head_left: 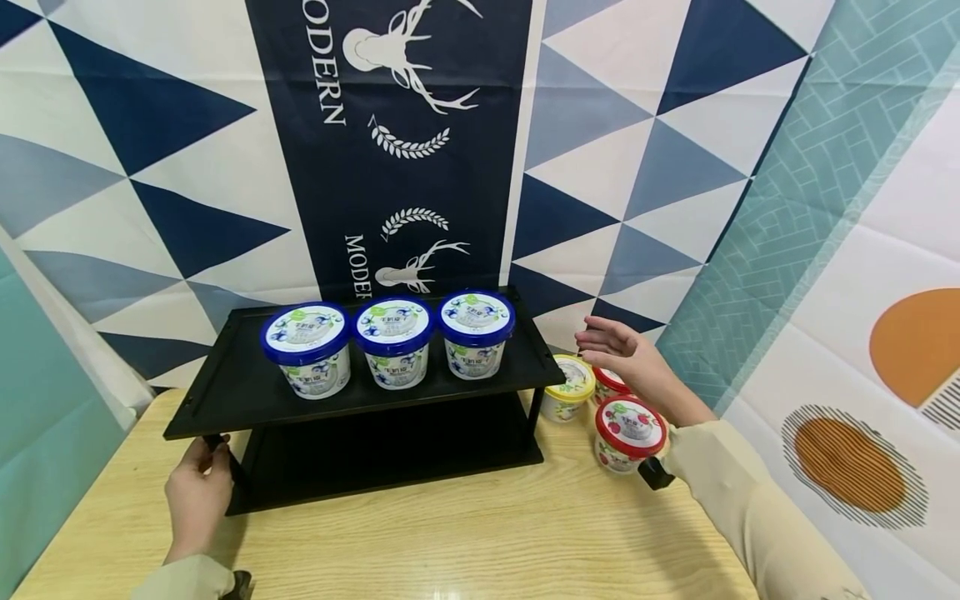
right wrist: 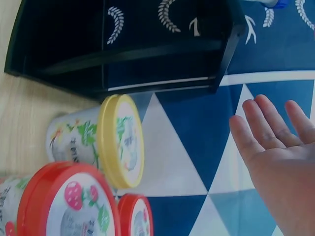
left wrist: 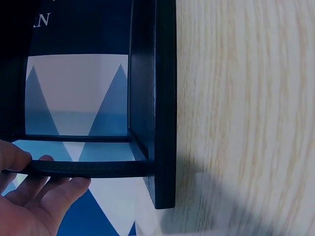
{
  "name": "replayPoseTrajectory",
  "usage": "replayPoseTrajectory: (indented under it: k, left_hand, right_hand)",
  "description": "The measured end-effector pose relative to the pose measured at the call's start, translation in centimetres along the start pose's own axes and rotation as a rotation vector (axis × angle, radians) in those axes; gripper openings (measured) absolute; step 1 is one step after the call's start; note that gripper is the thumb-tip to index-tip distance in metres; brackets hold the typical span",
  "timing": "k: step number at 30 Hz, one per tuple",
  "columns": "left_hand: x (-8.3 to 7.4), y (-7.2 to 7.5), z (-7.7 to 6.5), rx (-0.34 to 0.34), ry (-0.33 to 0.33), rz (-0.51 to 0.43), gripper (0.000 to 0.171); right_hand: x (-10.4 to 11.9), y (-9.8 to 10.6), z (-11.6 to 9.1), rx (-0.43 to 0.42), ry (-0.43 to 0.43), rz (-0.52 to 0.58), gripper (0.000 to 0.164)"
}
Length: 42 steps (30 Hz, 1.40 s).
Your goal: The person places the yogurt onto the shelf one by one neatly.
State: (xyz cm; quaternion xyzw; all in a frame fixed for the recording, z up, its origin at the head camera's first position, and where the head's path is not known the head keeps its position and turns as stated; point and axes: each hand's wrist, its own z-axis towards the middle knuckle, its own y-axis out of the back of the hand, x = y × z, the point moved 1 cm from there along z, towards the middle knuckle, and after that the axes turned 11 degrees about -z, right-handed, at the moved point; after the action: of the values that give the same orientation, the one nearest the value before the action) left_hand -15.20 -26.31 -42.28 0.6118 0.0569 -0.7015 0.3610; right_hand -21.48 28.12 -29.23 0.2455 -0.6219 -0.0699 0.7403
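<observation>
Wood table (head_left: 450, 546) nearest, w/ everything else on or above it. L hand (head_left: 197, 492) at near L corner of blk 2-tier rack (head_left: 386, 450): fingers + thumb curled round the near L post (head_left: 236, 471), just under the top shelf (head_left: 225, 400). Rack takes up mid + L of table.

To R of rack, on table: near red-lid tub (head_left: 630, 433), upright. A bit farther + left, yellow-lid tub (head_left: 568, 387), upright, just beside rack's R end. Far red-lid tub (head_left: 609, 383) behind near one, partly hidden; can't tell if those two touch.

R hand (head_left: 637, 362) hovers above far red-lid tub, fingers extended, slightly apart, relaxed; holds nothing, clear of tubs + rack.

On top shelf, 3 blue-lid tubs (head_left: 395, 342) in a row L to R, all upright, lids on, approx. mid-shelf.

Farthest: wall cloth (head_left: 420, 183), navy centre strip w/ deer heads + "MODERN", blue/white triangles either side.
</observation>
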Motion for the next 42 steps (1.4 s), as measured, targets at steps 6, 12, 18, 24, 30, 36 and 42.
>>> replayPoseTrajectory:
  k: [6, 12, 18, 24, 30, 36, 42]
  left_hand:
    - [0.1, 0.0, 0.0, -0.003, 0.01, 0.012, 0.025]
    - [0.0, 0.0, 0.0, -0.012, -0.007, 0.008, 0.024]
    - [0.1, 0.0, 0.0, -0.007, -0.002, 0.01, 0.025]
    - [0.1, 0.0, 0.1, 0.0, 0.015, 0.003, 0.026]
    - [0.1, 0.0, 0.1, 0.001, 0.005, 0.003, 0.026]
    - [0.2, 0.0, 0.0, 0.0, -0.003, 0.012, 0.026]
    - [0.2, -0.1, 0.0, -0.007, 0.0, 0.023, 0.025]
  right_hand:
    - [-0.9, 0.5, -0.7, -0.012, -0.04, -0.043, 0.064]
    - [-1.9, 0.9, -1.3, -0.032, -0.065, -0.064, 0.066]
    - [-2.6, 1.4, -2.0, -0.056, -0.104, -0.088, 0.067]
    - [-3.5, 2.0, -2.8, -0.069, -0.089, -0.07, 0.062]
    - [-4.7, 2.7, -3.5, -0.101, -0.092, -0.081, 0.061]
    - [-6.0, 3.3, -4.1, -0.116, -0.108, -0.099, 0.061]
    - [-7.1, 4.0, -4.9, -0.139, -0.134, -0.139, 0.063]
